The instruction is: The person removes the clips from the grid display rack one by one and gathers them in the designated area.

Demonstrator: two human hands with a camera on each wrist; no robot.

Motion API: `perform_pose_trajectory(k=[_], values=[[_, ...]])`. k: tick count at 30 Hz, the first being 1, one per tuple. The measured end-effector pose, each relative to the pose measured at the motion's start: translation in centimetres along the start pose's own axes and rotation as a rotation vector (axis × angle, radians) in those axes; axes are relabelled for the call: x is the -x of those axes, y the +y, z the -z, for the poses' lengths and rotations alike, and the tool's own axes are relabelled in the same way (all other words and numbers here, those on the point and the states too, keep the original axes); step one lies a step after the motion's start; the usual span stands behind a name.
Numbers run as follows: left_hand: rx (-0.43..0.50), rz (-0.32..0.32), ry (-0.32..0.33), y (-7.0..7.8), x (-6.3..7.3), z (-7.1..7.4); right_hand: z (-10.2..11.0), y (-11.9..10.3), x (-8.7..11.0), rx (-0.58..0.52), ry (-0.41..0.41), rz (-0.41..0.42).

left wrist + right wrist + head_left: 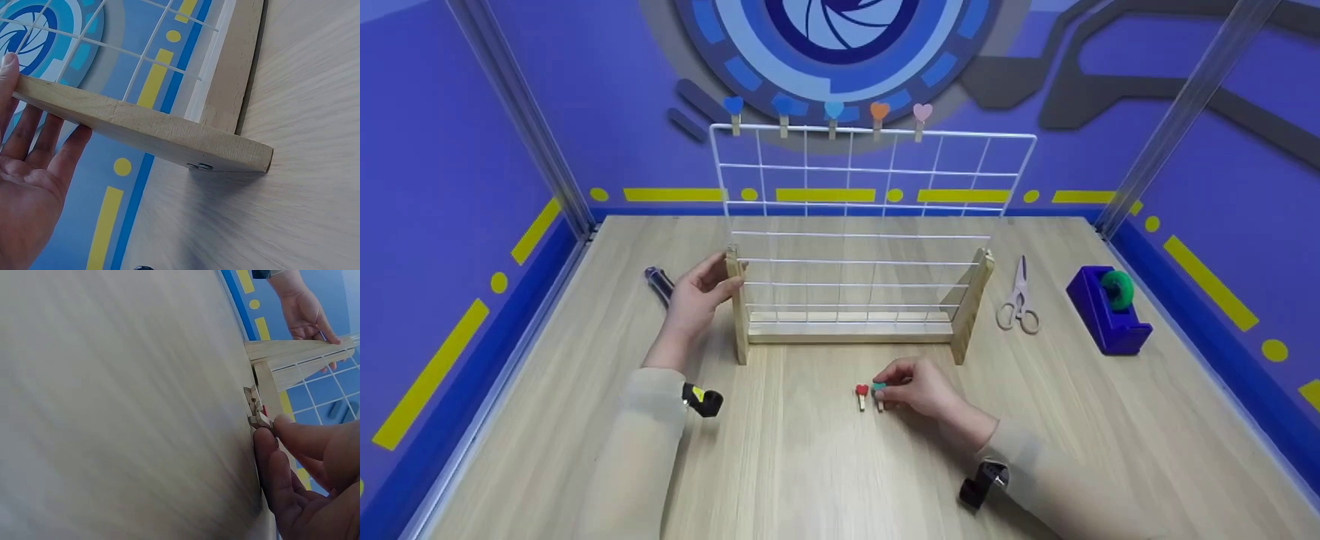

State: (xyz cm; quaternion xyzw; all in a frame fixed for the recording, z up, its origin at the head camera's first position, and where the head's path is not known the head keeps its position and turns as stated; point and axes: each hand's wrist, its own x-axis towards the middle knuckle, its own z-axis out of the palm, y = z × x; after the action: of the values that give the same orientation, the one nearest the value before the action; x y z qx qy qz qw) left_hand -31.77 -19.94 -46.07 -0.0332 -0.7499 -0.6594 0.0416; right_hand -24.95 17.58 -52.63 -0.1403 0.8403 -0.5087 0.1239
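We see the right hand (921, 390) pinch the teal clip (878, 388) low at the desk (787, 465), its heart end pointing to the rack (851, 338), long axis front to back. Close at its left lies the red clip (862, 394); the left hand (695, 300) grips the rack's post (740, 322).

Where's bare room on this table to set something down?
The pale wooden tabletop is bare between the beige sleeves, nearer than the red heart-topped wooden clip, and in front of the blue plastic tape dispenser. Crowded: where the right hand pinches the teal heart-topped clip, and where beige scissors lie beside the white wire rack.
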Motion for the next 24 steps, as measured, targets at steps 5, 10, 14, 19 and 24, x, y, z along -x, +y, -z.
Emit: perform_pose_trajectory(k=[5, 10, 14, 19, 24], values=[[0.001, 0.005, 0.0, 0.13, 0.16, 0.03, 0.01, -0.12, -0.07, 0.042, -0.021, 0.018], [-0.007, 0.012, 0.001, 0.16, 0.24, 0.05, -0.01, -0.03, -0.19, 0.047, -0.031, 0.014], [0.003, 0.006, 0.005, 0.03, 0.14, 0.03, -0.09, 0.01, -0.23, 0.044, -0.03, 0.024], [0.012, 0.008, 0.006, 0.08, 0.07, -0.01, -0.15, 0.35, -0.33, 0.071, -0.012, 0.024], [0.019, 0.014, 0.008, -0.01, 0.09, -0.06, 0.16, 0.49, -0.12, 0.054, 0.001, 0.033]])
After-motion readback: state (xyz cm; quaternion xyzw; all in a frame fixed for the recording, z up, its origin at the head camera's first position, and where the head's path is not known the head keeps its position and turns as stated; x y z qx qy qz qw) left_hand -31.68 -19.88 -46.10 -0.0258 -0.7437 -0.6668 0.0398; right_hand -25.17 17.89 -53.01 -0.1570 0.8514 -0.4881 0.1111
